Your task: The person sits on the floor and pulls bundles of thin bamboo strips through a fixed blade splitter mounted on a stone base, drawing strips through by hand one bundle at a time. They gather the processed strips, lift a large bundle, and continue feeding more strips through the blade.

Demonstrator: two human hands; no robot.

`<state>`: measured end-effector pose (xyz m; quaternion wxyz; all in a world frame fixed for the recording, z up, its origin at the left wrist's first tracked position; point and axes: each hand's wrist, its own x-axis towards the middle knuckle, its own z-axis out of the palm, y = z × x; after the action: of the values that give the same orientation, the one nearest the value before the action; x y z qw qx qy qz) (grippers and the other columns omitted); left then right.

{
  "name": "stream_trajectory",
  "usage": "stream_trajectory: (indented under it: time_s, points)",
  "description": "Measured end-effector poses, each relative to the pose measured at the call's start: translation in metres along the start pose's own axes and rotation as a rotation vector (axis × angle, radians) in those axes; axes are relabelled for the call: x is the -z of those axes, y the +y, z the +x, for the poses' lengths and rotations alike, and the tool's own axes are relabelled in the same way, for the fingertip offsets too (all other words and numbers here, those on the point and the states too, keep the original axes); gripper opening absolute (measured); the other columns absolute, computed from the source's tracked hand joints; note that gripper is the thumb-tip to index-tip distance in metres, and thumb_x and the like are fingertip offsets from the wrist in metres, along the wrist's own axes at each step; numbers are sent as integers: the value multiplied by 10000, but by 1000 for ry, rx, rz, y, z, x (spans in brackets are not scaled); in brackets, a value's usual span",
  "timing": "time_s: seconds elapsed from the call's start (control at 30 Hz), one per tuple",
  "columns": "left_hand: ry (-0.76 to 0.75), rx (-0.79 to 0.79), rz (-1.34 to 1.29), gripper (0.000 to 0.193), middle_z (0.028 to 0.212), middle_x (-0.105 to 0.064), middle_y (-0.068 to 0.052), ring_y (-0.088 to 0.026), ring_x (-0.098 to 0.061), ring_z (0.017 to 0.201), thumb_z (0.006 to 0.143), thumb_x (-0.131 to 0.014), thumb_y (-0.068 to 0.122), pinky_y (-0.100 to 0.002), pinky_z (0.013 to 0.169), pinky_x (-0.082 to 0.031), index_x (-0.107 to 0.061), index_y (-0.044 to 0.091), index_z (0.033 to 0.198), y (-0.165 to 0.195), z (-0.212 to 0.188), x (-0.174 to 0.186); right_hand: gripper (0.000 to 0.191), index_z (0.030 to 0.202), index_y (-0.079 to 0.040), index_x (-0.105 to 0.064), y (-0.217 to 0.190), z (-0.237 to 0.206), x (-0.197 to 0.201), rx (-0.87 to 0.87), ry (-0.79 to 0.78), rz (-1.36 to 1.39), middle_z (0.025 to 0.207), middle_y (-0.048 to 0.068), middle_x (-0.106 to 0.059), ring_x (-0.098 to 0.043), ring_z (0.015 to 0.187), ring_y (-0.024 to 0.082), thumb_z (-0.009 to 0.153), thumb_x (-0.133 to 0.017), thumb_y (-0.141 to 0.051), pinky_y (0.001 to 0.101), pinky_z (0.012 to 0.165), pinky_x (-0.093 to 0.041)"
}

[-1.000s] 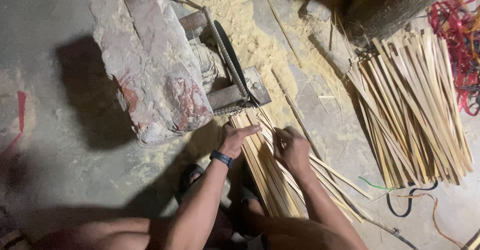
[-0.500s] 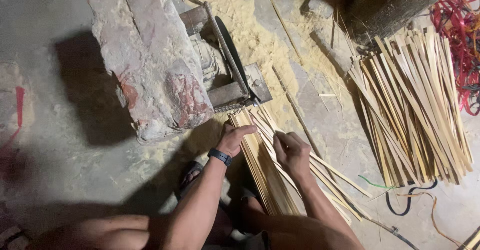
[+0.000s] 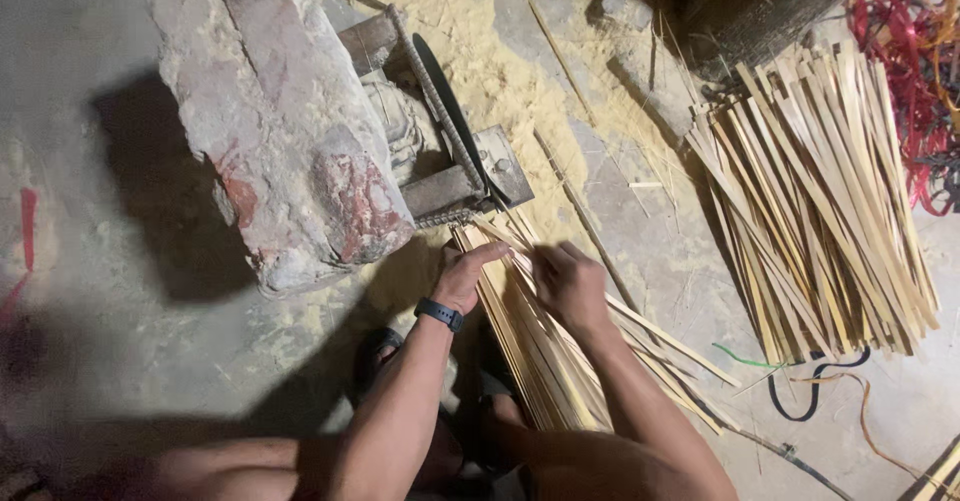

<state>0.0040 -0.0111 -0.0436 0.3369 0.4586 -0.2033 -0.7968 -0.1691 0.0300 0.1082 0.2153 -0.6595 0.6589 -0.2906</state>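
A heavy slab of pale, red-stained stone [image 3: 290, 131] lies across a small circular saw [image 3: 455, 146] on a concrete floor [image 3: 120, 361], apparently as a weight to keep the machine from shifting; sawdust [image 3: 500, 51] lies heaped beyond the dark blade. To the right, a fanned pile of split bamboo strips [image 3: 820, 201] rests on the floor, well apart from the saw, beside a tangle of red ribbon [image 3: 915, 61] at the frame's edge. In front of the person, a second bundle of bamboo strips [image 3: 545, 351] lies lengthwise between the knees, its far ends near the saw's metal base, seemingly so that the ends sit by the blade. The left hand [image 3: 470, 273], a dark band [image 3: 440, 314] on its wrist, lies on the bundle's left side with fingers stretched flat toward the saw, its grip open and pressing rather than clasping. The right hand [image 3: 570, 286] rests on the top of the same bundle just beside the left, fingers curled over the strips; whether that grip closes on any strip cannot be told. A loose black cable [image 3: 815, 401] and a green wire [image 3: 745, 359] trail across the floor near the pile. No container is in view.
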Motion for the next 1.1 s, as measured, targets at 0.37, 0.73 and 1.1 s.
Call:
stream_trajectory:
  time_s: [0.37,0.73,1.1]
  points:
    - [-91,-32,35,517,1331,-674,-245,-327,-535,1364,816,-818,302,-443,1228,-270,-726,-44,1189,5,-6,0,180,1060,-16,-754,7,-27,9,59,9,50,878,149,-706,-674,750,293,897,-708,-77,398,674,-558]
    - [110,66,118,632,1485,-563,-237,-283,-370,1491,747,-840,287,-431,1247,-94,-700,-71,1249,7,-4,-1,260,1097,-7,-731,-3,15,-34,95,87,27,772,180,-638,-640,613,347,841,-690,9,432,572,-512]
    - [-56,32,55,586,1465,-589,-187,-250,-412,1449,828,-749,328,-408,1230,-177,-660,-11,1297,-5,6,-1,286,1142,-20,-713,-6,-34,13,244,134,-54,976,188,-689,-691,794,338,918,-707,-198,399,697,-561]
